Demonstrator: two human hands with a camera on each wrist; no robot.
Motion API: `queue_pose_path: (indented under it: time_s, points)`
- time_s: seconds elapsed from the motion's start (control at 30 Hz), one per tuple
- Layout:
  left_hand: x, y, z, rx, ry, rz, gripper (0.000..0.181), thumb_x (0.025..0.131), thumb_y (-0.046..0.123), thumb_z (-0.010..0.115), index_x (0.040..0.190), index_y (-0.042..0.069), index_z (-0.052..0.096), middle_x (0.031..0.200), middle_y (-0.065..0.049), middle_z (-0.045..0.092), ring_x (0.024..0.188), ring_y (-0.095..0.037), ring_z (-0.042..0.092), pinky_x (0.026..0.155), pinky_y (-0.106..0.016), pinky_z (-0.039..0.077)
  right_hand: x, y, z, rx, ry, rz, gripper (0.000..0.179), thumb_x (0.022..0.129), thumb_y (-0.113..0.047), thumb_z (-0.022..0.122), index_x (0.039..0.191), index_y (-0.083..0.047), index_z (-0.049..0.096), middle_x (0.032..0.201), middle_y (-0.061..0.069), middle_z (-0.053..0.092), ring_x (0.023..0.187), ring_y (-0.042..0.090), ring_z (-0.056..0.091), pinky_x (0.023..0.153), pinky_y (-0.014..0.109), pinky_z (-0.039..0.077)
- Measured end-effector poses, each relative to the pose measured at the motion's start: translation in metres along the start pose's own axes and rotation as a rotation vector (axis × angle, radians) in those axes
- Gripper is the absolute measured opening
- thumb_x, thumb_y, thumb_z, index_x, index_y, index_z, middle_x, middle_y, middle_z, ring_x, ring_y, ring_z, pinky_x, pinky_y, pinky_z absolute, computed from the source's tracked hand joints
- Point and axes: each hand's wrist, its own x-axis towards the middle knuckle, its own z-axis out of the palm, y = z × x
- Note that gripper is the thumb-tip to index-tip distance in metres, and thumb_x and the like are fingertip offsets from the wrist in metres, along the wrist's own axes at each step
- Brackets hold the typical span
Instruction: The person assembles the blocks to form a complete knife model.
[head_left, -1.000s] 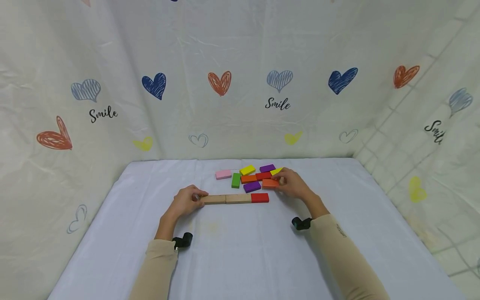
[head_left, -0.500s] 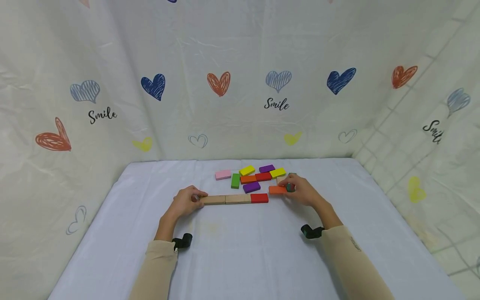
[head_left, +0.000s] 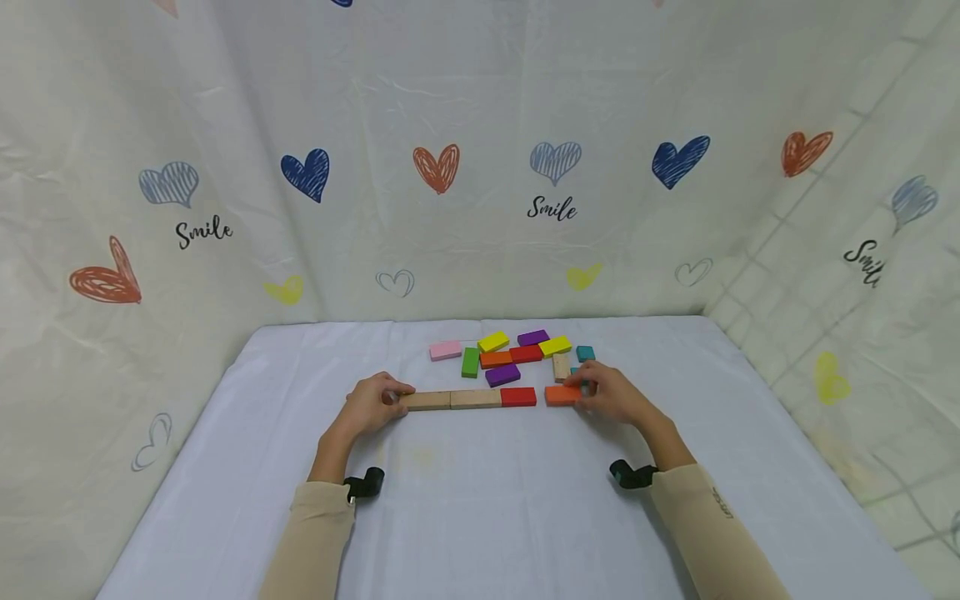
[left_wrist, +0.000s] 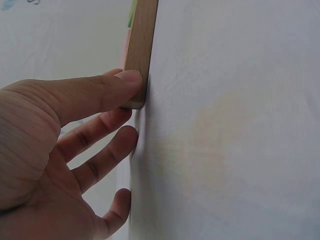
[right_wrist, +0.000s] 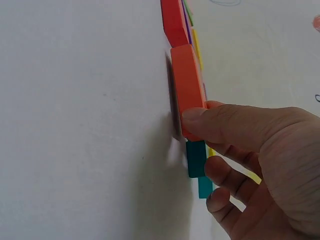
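Backdrop: A white curtain (head_left: 480,233) printed with hearts and "Smile" is hanging beyond the table's far edge.
Table: A white-clothed table (head_left: 480,500) is carrying the blocks.
Scattered group: Toward the middle of the far edge are lying a pink block (head_left: 446,351), a green block (head_left: 470,363), two yellow blocks (head_left: 492,342), two purple blocks (head_left: 532,337), a second orange block (head_left: 496,359), a second red block (head_left: 526,354), a plain block (head_left: 561,367) and two teal blocks (head_left: 585,353).
Row: Two wooden blocks (head_left: 476,399) and a red end block (head_left: 518,397) are lying end to end, running left to right, nearer the front than the group.
Left hand (head_left: 372,400): It is gripping the row's left end, thumb and fingers closed to the block's thickness, other fingers spreading loosely.
Right hand (head_left: 611,394): It is pinching an orange block (head_left: 559,396) by its right end, thumb against fingers, the rest bending loosely.
Held orange block: It is lining up with the row on the side toward the table's right edge, a small gap separating it from the red end block; whether it is touching the cloth cannot be told.
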Motion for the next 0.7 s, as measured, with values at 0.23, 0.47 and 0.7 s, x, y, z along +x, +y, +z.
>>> queue_pose_path:
  time_s: [0.23,0.47,0.7]
  points:
    - [0.000,0.000,0.000,-0.010,-0.003,-0.009,0.033,0.083,0.009,0.083,0.115,0.019,0.079,0.105,-0.001,0.068,0.085,-0.015,0.055,0.077,-0.036,0.035,0.002,0.000,0.005,-0.004,-0.016,0.012,0.036,0.088,-0.009,0.078,0.123,-0.012,0.073,0.105,0.006,0.060,0.092,0.022,0.051,0.073,0.026,0.047]
    - [0.000,-0.001,0.000,-0.012,-0.007,-0.018,0.033,0.083,0.009,0.083,0.115,0.019,0.079,0.106,-0.001,0.067,0.085,-0.016,0.056,0.077,-0.035,0.036,0.004,-0.004,0.007,-0.026,-0.006,0.004,0.036,0.087,-0.009,0.079,0.123,-0.012,0.074,0.102,0.006,0.059,0.091,0.021,0.051,0.073,0.027,0.047]
    - [-0.001,0.000,-0.001,-0.013,-0.006,-0.020,0.033,0.084,0.009,0.082,0.115,0.019,0.079,0.105,-0.001,0.067,0.085,-0.016,0.055,0.076,-0.036,0.035,0.007,-0.009,0.011,-0.018,0.011,0.017,0.037,0.086,-0.009,0.080,0.122,-0.013,0.075,0.104,0.006,0.060,0.094,0.021,0.052,0.078,0.028,0.049]
